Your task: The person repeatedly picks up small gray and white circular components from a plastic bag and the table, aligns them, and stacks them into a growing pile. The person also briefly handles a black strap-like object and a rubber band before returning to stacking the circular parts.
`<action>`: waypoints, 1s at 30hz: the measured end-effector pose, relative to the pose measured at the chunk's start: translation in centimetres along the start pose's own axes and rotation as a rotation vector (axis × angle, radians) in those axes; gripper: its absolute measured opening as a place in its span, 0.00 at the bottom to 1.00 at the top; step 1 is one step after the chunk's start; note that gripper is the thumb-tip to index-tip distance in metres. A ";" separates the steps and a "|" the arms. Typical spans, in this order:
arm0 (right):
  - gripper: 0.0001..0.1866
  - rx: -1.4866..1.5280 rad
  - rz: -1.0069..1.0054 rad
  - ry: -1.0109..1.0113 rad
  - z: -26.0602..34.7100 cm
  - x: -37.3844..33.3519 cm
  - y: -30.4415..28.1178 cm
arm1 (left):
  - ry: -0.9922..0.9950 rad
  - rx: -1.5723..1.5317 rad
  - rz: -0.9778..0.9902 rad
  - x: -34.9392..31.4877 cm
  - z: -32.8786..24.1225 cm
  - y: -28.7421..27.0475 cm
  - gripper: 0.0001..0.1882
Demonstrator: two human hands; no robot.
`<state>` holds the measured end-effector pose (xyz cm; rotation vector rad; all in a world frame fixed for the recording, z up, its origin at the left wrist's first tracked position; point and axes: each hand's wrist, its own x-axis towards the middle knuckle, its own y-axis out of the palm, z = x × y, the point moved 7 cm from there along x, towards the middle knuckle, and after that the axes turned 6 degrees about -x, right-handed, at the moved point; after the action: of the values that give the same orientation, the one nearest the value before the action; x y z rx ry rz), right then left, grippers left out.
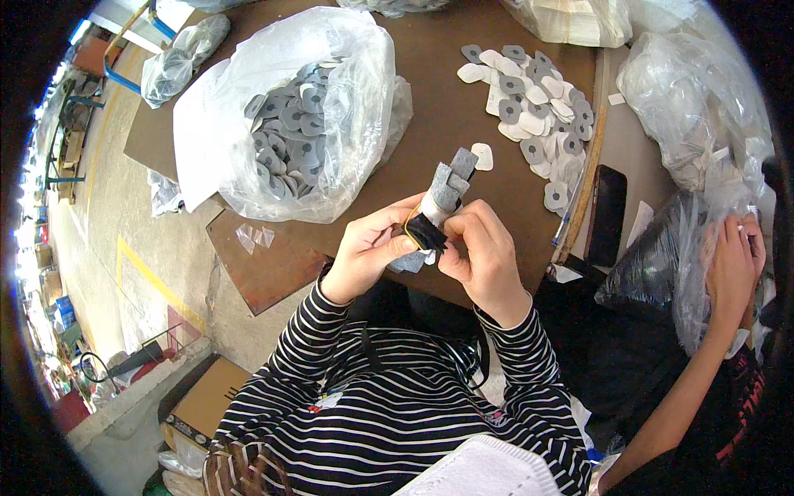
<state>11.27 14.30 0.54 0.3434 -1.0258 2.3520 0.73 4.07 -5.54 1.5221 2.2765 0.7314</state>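
Observation:
Between my hands is a bundle of grey felt-like strips (449, 188) with a white band round its middle and a black piece (425, 233) at its near end. A thin yellow loop (408, 220), perhaps a rubber band, runs beside the black piece. My left hand (370, 250) is closed on the bundle's left side, thumb on the black piece. Bent round its right side, the fingers of my right hand (485, 256) pinch near the black end. Past the bundle lies a pale rounded pad (481, 156) on the brown table (422, 91).
A clear plastic bag (364, 107) full of grey pads stands at the left. Many white and grey pads (533, 107) are heaped at the right. Beyond the table's rim lies a dark phone-like object (606, 215). Another person's hands (732, 264) work at a plastic bag there.

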 end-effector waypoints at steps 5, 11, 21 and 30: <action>0.11 -0.143 -0.152 -0.142 1.0 -0.8 -0.1 | -0.089 -0.072 -0.049 -0.2 0.7 0.8 0.23; 0.10 -0.027 -0.213 -0.068 0.5 -1.2 -0.5 | -0.128 -0.215 -0.105 -0.5 1.2 1.6 0.21; 0.10 0.261 -0.224 0.177 -1.0 -2.8 0.2 | -0.089 -0.229 -0.162 0.3 -0.1 1.5 0.20; 0.12 -0.273 -0.231 -0.104 1.7 -0.7 -1.8 | 0.038 0.029 -0.052 -0.1 0.0 0.8 0.19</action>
<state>12.85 13.79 2.48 0.4559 -1.2659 1.9772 1.45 4.22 -5.10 1.4681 2.3543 0.7223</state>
